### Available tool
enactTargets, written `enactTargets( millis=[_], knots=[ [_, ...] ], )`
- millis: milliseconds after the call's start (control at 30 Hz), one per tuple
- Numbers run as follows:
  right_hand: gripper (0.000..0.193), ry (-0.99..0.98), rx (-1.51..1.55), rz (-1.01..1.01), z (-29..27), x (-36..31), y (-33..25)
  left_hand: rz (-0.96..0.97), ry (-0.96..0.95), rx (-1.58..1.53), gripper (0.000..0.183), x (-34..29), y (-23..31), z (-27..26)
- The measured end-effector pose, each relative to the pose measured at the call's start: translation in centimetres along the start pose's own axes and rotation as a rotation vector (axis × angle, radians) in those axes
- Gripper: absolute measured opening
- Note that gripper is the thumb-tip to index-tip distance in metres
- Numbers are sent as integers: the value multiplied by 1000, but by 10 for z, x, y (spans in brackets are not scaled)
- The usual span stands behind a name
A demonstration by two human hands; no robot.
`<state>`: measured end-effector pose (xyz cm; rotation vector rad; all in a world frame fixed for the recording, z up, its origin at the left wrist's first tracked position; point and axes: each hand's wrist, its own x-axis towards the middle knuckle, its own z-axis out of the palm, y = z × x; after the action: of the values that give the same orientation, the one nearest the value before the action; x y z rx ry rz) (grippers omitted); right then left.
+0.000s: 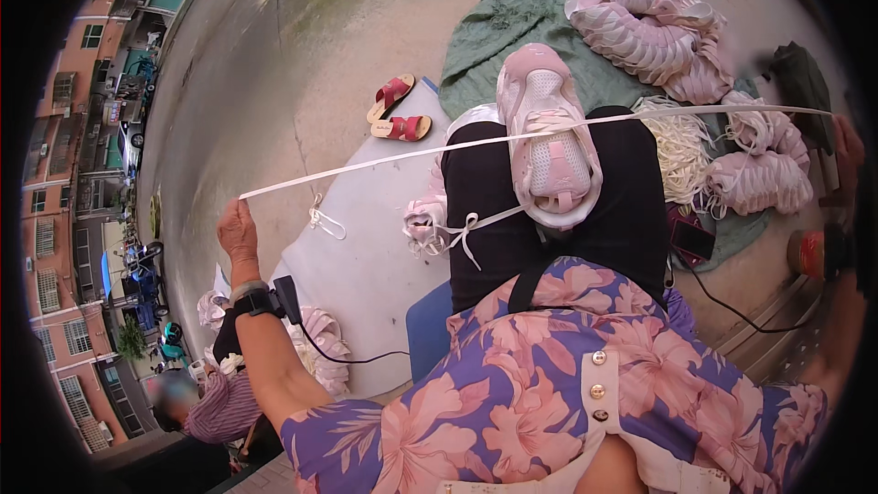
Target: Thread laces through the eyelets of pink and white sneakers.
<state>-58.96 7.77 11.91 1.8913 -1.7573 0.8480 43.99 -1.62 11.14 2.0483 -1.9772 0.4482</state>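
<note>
A pink and white sneaker (555, 165) rests on my lap, its toe pointing away from me. A long flat white shoelace (384, 162) is stretched taut across it from side to side, passing over its lacing area. Out to the left, my left hand (238, 233) is closed on one end of the lace. At the far right rim, my right hand (849, 142) is closed around the other end, partly lost in shadow. Beside my left thigh sits another pink shoe part (425, 222), with a tied white lace (471, 230) close to it.
Beyond my knees, a green cloth (498, 32) bears a coil of nested pink shoe uppers (640, 23). To the right are a bundle of white laces (681, 151), more pink uppers (759, 178) and a phone (692, 236). Red sandals (402, 128) lie ahead-left. Another person (224, 407) sits at lower left.
</note>
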Motion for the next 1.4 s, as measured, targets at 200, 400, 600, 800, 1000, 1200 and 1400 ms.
enactTargets(
  millis=[200,400,600,800,1000,1200,1400],
  knots=[
    [24,-801,1282,1102,88,-59,-243,-627,-796,-1040,34,-40,214,22],
    [21,-808,1486,957,111,-33,-371,-499,-1110,-1486,28,-62,353,23],
    [20,-638,1435,905,139,-23,-394,-484,-849,-1540,26,-55,395,31],
    [16,-361,1572,1028,165,-20,-403,-556,-678,-1790,22,-50,403,37],
    [12,-228,1487,963,160,-17,-409,-561,-671,-1847,15,-58,398,35],
    [9,-228,1605,1068,162,-18,-410,-566,-692,-1819,12,-60,398,35],
    [10,-176,1570,1048,165,-21,-411,-512,-677,-1766,11,-61,396,37]
  ],
)
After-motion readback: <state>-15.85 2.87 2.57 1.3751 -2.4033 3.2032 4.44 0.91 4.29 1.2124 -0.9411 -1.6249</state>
